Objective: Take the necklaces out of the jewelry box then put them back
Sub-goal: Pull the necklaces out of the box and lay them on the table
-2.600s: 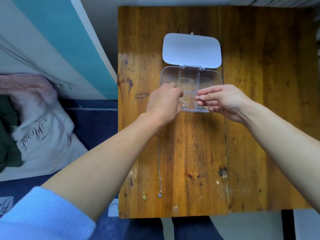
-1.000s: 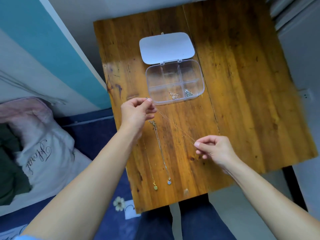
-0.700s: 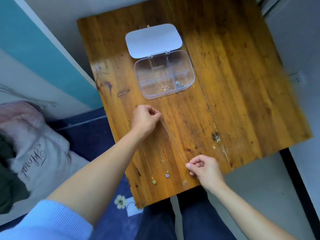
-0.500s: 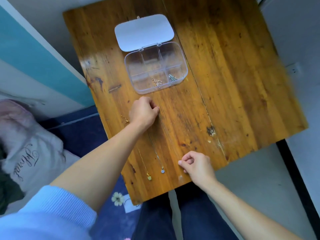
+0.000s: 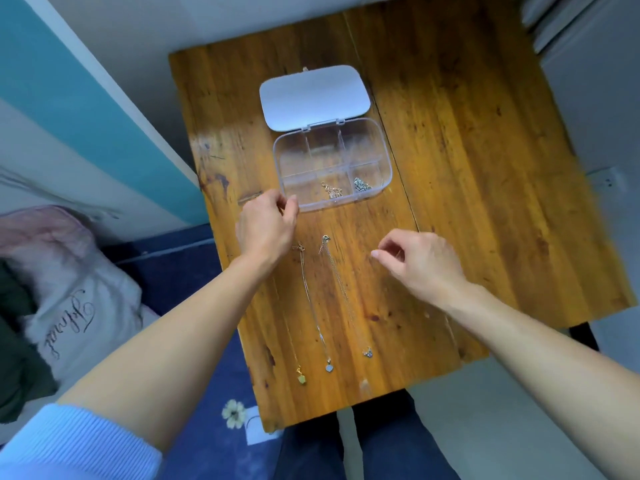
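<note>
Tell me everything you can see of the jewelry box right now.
The jewelry box is a clear, plastic-looking tray with rounded corners, split into compartments by thin dividers. Its opaque white lid lies hinged open flat behind it on the wooden table. Two small bunched chains remain: a gold-toned one in the near middle compartment, a silver-toned one in the near right. The other compartments look empty. The left hand is at its near-left corner; contact is unclear.

A home bedroom: script-printed pillow [image 5: 74, 317] beside a worn wooden table [image 5: 467, 209].
</note>
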A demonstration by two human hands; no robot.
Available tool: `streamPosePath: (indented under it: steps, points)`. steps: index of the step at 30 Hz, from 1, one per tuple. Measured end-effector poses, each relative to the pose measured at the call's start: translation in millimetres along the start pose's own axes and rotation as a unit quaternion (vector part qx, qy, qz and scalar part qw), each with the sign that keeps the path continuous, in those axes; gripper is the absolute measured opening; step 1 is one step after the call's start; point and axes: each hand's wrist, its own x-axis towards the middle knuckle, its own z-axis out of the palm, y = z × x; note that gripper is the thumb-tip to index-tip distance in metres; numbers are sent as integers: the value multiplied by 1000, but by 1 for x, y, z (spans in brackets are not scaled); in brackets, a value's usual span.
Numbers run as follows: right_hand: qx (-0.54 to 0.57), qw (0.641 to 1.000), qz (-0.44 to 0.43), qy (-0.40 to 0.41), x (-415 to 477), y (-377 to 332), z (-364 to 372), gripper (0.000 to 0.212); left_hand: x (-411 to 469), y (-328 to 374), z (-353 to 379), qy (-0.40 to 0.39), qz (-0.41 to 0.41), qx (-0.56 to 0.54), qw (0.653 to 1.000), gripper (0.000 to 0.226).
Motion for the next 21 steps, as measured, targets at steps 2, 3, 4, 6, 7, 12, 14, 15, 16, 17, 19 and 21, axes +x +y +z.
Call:
streamPosePath:
  steps: [2, 3, 4, 6, 7, 12, 14, 15, 16, 17, 19, 21]
  points:
    - [-42, 997, -58, 31, 39, -11, -22, 21, 7, -2, 0, -15, -19, 9, 1000, 35]
    - [-64, 994, -85, 39, 57, -17, -29, 21, 8, -2, 2, -31, -27, 16, 999, 38]
    - [-83, 990, -109, 39, 73, -23, -34, 21, 9, -2, 4, -49, -30, 21, 998, 41]
    - [-125, 981, -149, 10, 103, -36, -36, 19, 9, -4, 8, -80, -22, 17, 996, 48]
    - [-150, 975, -164, -14, 116, -42, -34, 17, 9, -6, 9, -87, -13, 13, 996, 51]
    - [-259, 940, -196, -108, 153, -63, -15, 12, 11, -13, 15, -97, -5, 14, 995, 49]
    - [-277, 932, -203, -113, 159, -67, -11, 8, 11, -14, 17, -101, -8, 30, 994, 49]
    - [-284, 928, -210, -115, 161, -69, -10, 8, 11, -14, 17, -102, -9, 34, 994, 48]
    - [-291, 924, -219, -117, 162, -70, -10, 9, 11, -14, 17, -102, -9, 35, 994, 48]
    - [-295, 920, -228, -120, 163, -71, -11, 10, 12, -15, 18, -102, -10, 35, 994, 48]
    - [-298, 914, -245, -125, 164, -72, -11, 10, 12, -16, 18, -101, -11, 38, 994, 46]
    - [-297, 911, -257, -122, 164, -72, -11, 10, 13, -16, 18, -102, -15, 36, 994, 43]
